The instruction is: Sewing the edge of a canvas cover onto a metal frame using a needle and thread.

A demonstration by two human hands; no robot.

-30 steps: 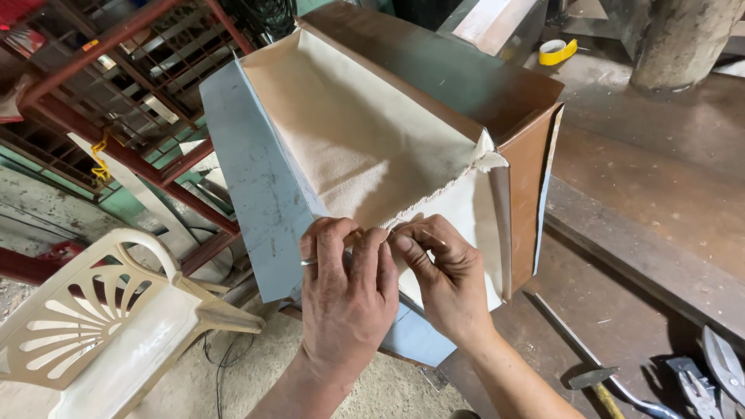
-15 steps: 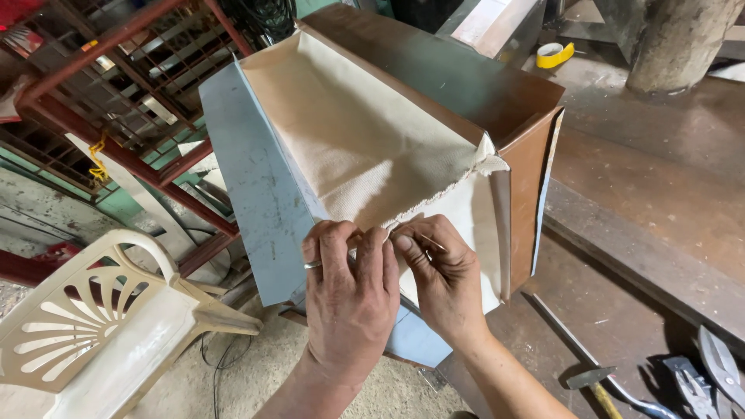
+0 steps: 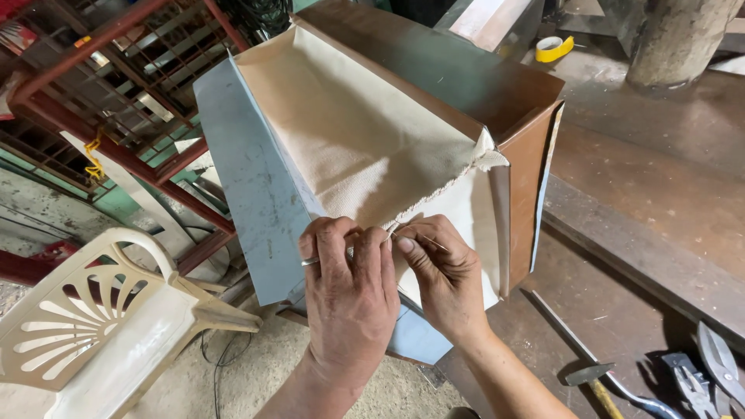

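A cream plastic chair [image 3: 101, 326] stands on the gritty concrete floor [image 3: 256, 380], beside a red metal rack [image 3: 101, 85]. A rusty brown metal table [image 3: 667, 178] carries a yellow tape roll [image 3: 556, 48], a hammer [image 3: 590, 371] and snips [image 3: 710, 372]. Even daylight.

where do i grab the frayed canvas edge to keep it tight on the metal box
Pinch the canvas at its frayed edge near the lower corner, from the open front, where the left hand and right hand meet: it hangs free of the metal box there.
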